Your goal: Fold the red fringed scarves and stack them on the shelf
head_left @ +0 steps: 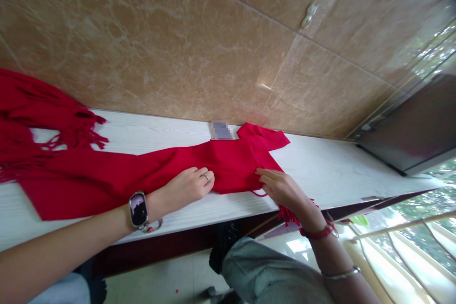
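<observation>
A long red scarf lies along the white countertop, partly folded over at its right part. My left hand, with a ring on one finger, is closed on the scarf's near edge around its middle. Toward the right end, my right hand grips the scarf with the fingers on top and the thumb hidden. Red fringe hangs over the counter's front edge below my right wrist. Behind the right part, a folded red piece sticks out toward the wall.
More red fringed cloth is heaped at the far left. A small blurred rectangular item lies against the tiled wall. The white counter runs right to a dark panel. Railings stand at the lower right.
</observation>
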A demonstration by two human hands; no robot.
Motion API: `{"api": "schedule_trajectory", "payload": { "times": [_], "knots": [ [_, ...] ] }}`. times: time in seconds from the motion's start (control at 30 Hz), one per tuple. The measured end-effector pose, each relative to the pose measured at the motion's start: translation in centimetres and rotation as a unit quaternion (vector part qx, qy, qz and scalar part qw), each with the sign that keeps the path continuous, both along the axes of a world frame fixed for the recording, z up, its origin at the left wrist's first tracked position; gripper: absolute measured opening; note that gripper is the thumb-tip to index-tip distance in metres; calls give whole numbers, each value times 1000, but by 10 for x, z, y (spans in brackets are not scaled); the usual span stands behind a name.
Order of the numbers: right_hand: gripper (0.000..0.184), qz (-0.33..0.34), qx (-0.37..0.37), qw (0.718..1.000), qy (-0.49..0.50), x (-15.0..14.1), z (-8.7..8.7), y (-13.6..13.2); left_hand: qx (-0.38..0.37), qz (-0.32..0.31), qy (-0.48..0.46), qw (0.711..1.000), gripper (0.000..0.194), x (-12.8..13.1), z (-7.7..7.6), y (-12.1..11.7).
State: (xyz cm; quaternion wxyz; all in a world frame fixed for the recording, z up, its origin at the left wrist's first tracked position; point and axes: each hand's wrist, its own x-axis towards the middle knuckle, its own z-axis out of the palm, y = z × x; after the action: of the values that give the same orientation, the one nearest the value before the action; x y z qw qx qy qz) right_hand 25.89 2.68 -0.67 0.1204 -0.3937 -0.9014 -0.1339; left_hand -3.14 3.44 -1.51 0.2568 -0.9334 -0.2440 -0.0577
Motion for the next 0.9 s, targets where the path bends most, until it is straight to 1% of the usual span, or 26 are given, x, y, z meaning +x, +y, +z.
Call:
{"api": "schedule_trajectory", "payload": {
  "times": [0.17, 0.27, 0.37, 0.4, 0.47, 0.5, 0.53, 0.6, 0.7, 0.73, 0.8, 0.83, 0.9],
  "knots": [
    [27, -41, -33, 999, -4, -2, 6, -3, -58, 8, -10, 998, 32, -2, 8, -3],
    [23, -36, -68, 996, 35, 0, 11, -7, -151, 16, -51, 987, 32, -9, 18, -1],
    [21, -17, -77, 992, 102, -5, 24, -5, -253, 12, -124, 959, 34, -13, 33, 5],
    [22, -16, -64, 989, 129, -11, 30, -1, -267, 14, -148, 952, 34, -13, 37, 9],
    [27, -26, -29, 984, 174, -29, 41, 12, -261, 38, -179, 948, 35, -7, 41, 18],
    [29, -30, -14, 982, 187, -41, 44, 20, -249, 59, -187, 949, 36, -3, 40, 23],
    [31, -30, -14, 983, 182, -53, 46, 30, -236, 80, -192, 949, 38, 3, 38, 28],
    [35, -43, -27, 988, 144, -77, 41, 50, -230, 115, -198, 946, 47, 14, 30, 36],
    [44, -122, -71, 987, 71, -97, 19, 71, -283, 163, -172, 930, 66, 23, 15, 41],
    [45, -141, -86, 985, 49, -99, 10, 74, -308, 177, -155, 922, 72, 24, 12, 41],
    [46, -144, -92, 985, 15, -97, -5, 76, -351, 195, -129, 907, 79, 20, 7, 42],
    [47, -144, -87, 986, 7, -94, -11, 75, -363, 202, -121, 902, 83, 17, 5, 42],
    [48, -148, -74, 986, 3, -88, -16, 72, -374, 214, -111, 896, 89, 11, 5, 44]
  ]
}}
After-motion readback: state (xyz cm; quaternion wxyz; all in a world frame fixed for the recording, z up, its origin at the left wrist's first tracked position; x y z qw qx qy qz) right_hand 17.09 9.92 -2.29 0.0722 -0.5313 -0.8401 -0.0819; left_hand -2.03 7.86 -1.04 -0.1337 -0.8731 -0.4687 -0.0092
